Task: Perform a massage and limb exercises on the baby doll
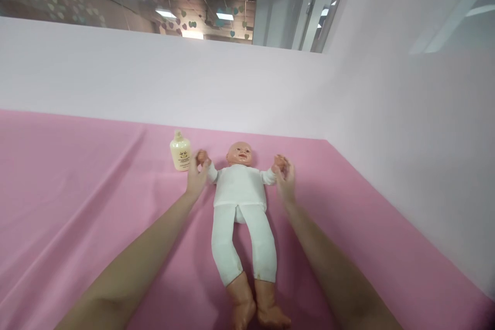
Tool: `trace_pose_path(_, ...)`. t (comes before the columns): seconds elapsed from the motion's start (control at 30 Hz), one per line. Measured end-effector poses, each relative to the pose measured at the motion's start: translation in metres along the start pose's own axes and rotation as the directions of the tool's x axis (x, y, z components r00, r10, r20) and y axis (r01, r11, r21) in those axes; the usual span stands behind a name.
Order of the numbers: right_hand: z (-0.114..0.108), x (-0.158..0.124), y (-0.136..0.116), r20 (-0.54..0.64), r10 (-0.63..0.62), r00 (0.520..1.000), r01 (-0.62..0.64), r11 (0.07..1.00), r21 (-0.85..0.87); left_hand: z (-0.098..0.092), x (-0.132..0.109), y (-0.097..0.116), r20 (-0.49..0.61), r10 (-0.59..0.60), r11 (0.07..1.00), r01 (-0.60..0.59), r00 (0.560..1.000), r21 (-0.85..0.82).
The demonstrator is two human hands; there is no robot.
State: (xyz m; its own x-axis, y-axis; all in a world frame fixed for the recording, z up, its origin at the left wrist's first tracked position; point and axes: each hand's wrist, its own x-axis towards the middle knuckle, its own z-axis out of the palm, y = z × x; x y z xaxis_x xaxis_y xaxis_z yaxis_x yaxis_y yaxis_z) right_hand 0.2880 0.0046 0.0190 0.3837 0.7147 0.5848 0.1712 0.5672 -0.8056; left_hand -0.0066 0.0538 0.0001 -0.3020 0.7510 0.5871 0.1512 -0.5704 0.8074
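Head view: left hand (pixel 197 178), right hand (pixel 286 179), both grips around the doll's hands (pixel 202 155); cream-coloured bottle (pixel 180 152) nearby, contents hidden.

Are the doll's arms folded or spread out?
Spread: on the doll, both white sleeves point outward to opposite sides.
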Motion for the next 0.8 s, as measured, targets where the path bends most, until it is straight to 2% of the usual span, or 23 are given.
trace_pose_path(0.07, -0.007, 0.007, 0.007, -0.138, 0.103, 0.985, -0.088, 0.99, 0.114, -0.008, 0.009, -0.011, -0.125, -0.108, 0.988, 0.093, 0.986, -0.122)
trace_pose_path(0.13, -0.015, 0.012, 0.014, -0.236, 0.214, 0.948, -0.174, 0.968, 0.179, -0.016, 0.015, -0.021, -0.202, -0.218, 0.965, 0.18, 0.955, -0.192)
trace_pose_path(0.2, -0.018, 0.014, 0.018, -0.285, 0.259, 0.923, -0.208, 0.958, 0.196, -0.02, 0.017, -0.025, -0.236, -0.286, 0.948, 0.238, 0.929, -0.211)
trace_pose_path(0.23, -0.018, 0.014, 0.018, -0.285, 0.243, 0.927, -0.194, 0.962, 0.192, -0.021, 0.017, -0.024, -0.234, -0.288, 0.948, 0.243, 0.929, -0.204)
trace_pose_path(0.33, -0.01, 0.008, 0.012, -0.186, 0.105, 0.977, -0.085, 0.99, 0.113, -0.013, 0.012, -0.013, -0.14, -0.166, 0.981, 0.149, 0.976, -0.122)
trace_pose_path(0.43, 0.003, -0.004, 0.0, 0.049, -0.032, 0.998, 0.035, 0.998, -0.059, 0.001, -0.001, 0.004, 0.048, 0.02, 0.999, -0.021, 0.999, 0.038)
trace_pose_path(0.5, 0.008, -0.013, -0.006, 0.256, -0.132, 0.957, 0.184, 0.965, -0.187, 0.01, -0.011, 0.013, 0.221, 0.13, 0.978, -0.162, 0.966, 0.132)
trace_pose_path(0.57, 0.012, -0.02, -0.01, 0.457, -0.216, 0.863, 0.36, 0.898, -0.255, 0.017, -0.022, 0.017, 0.385, 0.219, 0.939, -0.301, 0.896, 0.167)
trace_pose_path(0.63, 0.013, -0.024, -0.011, 0.568, -0.25, 0.784, 0.464, 0.844, -0.27, 0.02, -0.029, 0.019, 0.484, 0.272, 0.904, -0.394, 0.832, 0.168)
trace_pose_path(0.67, 0.013, -0.025, -0.011, 0.577, -0.251, 0.777, 0.473, 0.837, -0.274, 0.021, -0.031, 0.019, 0.504, 0.284, 0.895, -0.414, 0.816, 0.166)
trace_pose_path(0.7, 0.013, -0.024, -0.009, 0.559, -0.241, 0.793, 0.455, 0.845, -0.28, 0.021, -0.031, 0.018, 0.504, 0.285, 0.895, -0.415, 0.815, 0.164)
trace_pose_path(0.73, 0.013, -0.023, -0.007, 0.517, -0.224, 0.826, 0.412, 0.866, -0.284, 0.02, -0.03, 0.017, 0.483, 0.275, 0.905, -0.394, 0.831, 0.162)
trace_pose_path(0.8, 0.011, -0.017, -0.001, 0.375, -0.169, 0.912, 0.274, 0.93, -0.246, 0.016, -0.024, 0.014, 0.375, 0.217, 0.944, -0.292, 0.901, 0.156)
